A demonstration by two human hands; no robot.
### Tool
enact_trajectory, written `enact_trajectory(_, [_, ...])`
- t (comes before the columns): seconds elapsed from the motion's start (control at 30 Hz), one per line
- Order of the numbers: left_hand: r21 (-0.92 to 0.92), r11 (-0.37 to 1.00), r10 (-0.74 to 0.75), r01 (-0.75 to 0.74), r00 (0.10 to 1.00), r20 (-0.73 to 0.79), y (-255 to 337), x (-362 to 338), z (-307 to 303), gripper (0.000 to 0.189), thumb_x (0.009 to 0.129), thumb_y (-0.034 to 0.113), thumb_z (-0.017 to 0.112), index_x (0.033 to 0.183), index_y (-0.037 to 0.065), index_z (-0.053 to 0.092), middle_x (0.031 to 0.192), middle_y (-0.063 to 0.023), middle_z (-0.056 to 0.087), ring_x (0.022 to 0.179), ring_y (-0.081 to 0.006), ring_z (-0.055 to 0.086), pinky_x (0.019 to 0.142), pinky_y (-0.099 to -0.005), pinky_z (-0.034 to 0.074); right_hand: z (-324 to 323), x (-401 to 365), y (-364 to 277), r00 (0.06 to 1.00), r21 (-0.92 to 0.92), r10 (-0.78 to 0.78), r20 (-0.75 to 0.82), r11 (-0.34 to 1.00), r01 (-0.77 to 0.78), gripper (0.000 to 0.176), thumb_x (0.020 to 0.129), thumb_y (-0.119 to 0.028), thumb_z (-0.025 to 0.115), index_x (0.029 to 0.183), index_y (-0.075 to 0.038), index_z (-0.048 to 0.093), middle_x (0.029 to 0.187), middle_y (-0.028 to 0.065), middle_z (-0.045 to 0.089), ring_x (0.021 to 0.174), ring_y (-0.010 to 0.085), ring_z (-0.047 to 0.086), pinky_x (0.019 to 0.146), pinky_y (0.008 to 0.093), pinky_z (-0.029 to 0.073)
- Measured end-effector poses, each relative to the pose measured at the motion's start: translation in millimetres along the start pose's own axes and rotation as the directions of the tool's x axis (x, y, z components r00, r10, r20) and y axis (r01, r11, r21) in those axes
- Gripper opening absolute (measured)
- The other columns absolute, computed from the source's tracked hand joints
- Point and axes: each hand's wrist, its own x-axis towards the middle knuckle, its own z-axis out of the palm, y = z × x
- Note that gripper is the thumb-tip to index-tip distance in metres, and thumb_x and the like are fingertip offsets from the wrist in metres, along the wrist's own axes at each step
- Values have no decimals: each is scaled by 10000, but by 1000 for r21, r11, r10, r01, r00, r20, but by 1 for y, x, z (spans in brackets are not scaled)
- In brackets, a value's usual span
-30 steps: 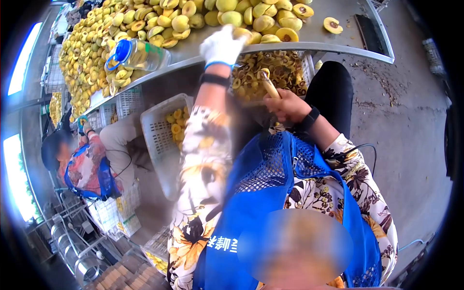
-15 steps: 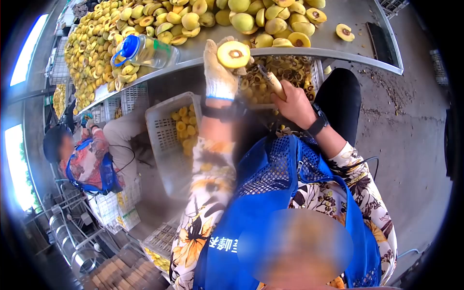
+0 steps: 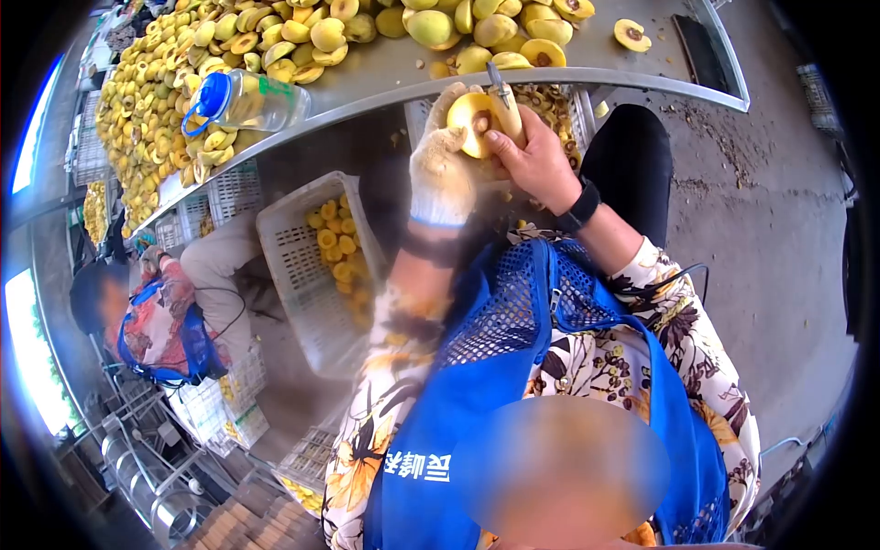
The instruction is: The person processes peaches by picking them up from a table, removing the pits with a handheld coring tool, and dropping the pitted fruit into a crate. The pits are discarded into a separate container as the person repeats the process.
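My left hand (image 3: 442,174), in a pale work glove, grips a halved yellow peach (image 3: 464,119) with its cut face and brown pit turned toward me. Wrapped in the fingers of my right hand (image 3: 543,163) is a pitting knife (image 3: 507,108) with a pale wooden handle. Its metal tip points up and away, beside the peach. My right thumb reaches to the pit at the middle of the cut face. Both hands are together just below the table's edge. Below them, partly hidden, stands a crate of brown-and-yellow scraps (image 3: 553,108).
A metal table (image 3: 610,57) bears a heap of peach halves (image 3: 156,101) and a blue-capped water bottle (image 3: 261,101). To the left is a white crate (image 3: 298,266) with peach halves inside. Another person (image 3: 170,316) sits farther left.
Both hands have come together. My right thumb has moved onto the peach's pit, and the pitting knife has swung upright. The peach has shifted slightly right and down and turned.
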Motion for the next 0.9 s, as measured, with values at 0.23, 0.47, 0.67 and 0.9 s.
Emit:
enact_trajectory(0.23, [166, 979, -32, 117, 898, -440, 0, -2, -4, 441, 922, 462, 387, 1142, 101, 513, 1047, -99, 576, 893, -269, 580, 720, -431, 507, -14, 7, -32, 994, -469, -72, 81, 877, 101, 319, 817, -202, 594, 1063, -35, 480, 749, 226, 595, 708, 407, 571, 595, 454, 453])
enact_trajectory(0.47, [351, 936, 108, 2, 950, -294, -13, 7, -35, 502, 899, 542, 365, 1042, 103, 562, 912, -58, 605, 737, -195, 556, 563, -284, 427, -14, -15, -32, 979, -427, 37, 198, 903, 53, 234, 826, -151, 547, 981, -16, 434, 676, 242, 570, 655, 416, 562, 578, 488, 430])
enact_trajectory(0.67, [423, 899, 258, -112, 917, -305, -17, 3, -13, 420, 928, 455, 388, 1062, 94, 556, 890, -46, 604, 715, -152, 565, 541, -246, 436, -5, -23, -20, 977, -482, 125, 176, 876, -25, 177, 816, -116, 525, 873, -14, 392, 619, 234, 548, 607, 415, 552, 539, 496, 422])
enact_trajectory(0.9, [506, 849, 306, -149, 921, -241, -19, 4, -18, 330, 920, 324, 436, 1011, 39, 575, 880, -65, 610, 721, -140, 582, 591, -239, 478, 2, -37, -20, 971, -447, 122, 204, 894, -19, 152, 807, -89, 496, 844, 4, 382, 581, 229, 536, 578, 418, 546, 517, 498, 422])
